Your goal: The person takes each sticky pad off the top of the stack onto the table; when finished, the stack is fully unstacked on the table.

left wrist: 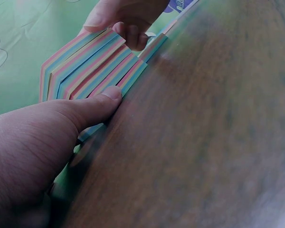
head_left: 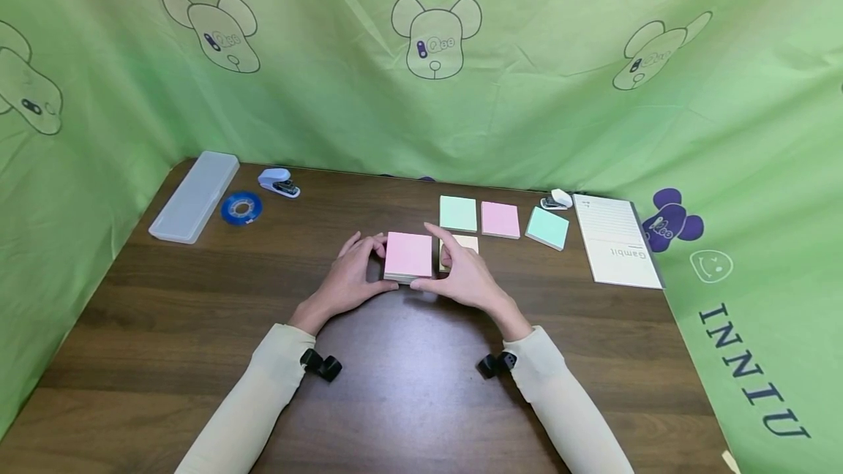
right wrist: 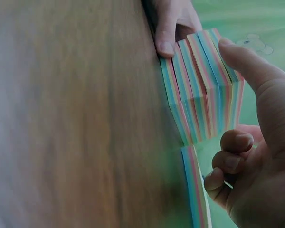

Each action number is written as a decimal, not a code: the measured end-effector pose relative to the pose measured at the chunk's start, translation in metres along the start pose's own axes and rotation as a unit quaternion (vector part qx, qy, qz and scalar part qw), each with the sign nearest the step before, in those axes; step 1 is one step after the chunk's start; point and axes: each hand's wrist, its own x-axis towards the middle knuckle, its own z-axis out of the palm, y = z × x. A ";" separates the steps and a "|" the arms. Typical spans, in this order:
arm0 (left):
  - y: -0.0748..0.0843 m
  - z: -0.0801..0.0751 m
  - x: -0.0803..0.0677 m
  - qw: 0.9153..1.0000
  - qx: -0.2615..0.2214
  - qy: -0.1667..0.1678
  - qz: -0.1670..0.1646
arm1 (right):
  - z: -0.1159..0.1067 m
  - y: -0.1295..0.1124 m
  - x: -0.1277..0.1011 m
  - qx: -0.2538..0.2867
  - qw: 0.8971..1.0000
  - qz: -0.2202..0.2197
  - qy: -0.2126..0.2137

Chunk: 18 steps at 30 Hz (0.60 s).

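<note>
Wooden table (head_left: 395, 401), green cloth behind. Before the person, mid-table, stands a square stack of sticky note pads (head_left: 408, 254), pink on top; its edges show many coloured stripes, the pads slightly out of line.

Left hand (head_left: 345, 278): pinching the stack's left side, thumb on the near edge low down, fingers bent at the far side. Right hand (head_left: 473, 278): pinching the right side, thumb on the near edge higher up, index reaching along the side, other fingers curled in.

Just beside the right hand, partly covered by it, a pale yellow pad (head_left: 470, 242). Beyond: a mint pad (head_left: 457, 213), a pink pad (head_left: 500, 219), then a second mint pad (head_left: 547, 228), askew. Far right, a white stapler (head_left: 560, 199) and a "Gambit" notepad (head_left: 615, 236).
</note>
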 end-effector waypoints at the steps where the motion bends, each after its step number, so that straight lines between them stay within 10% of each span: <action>1: 0.000 0.000 0.000 1.000 0.000 0.001 0.001 | 0.001 0.000 0.000 0.002 1.000 0.001 -0.001; 18: 0.000 0.000 0.000 1.000 -0.002 0.001 0.005 | 0.006 -0.001 0.001 0.034 0.999 0.005 0.016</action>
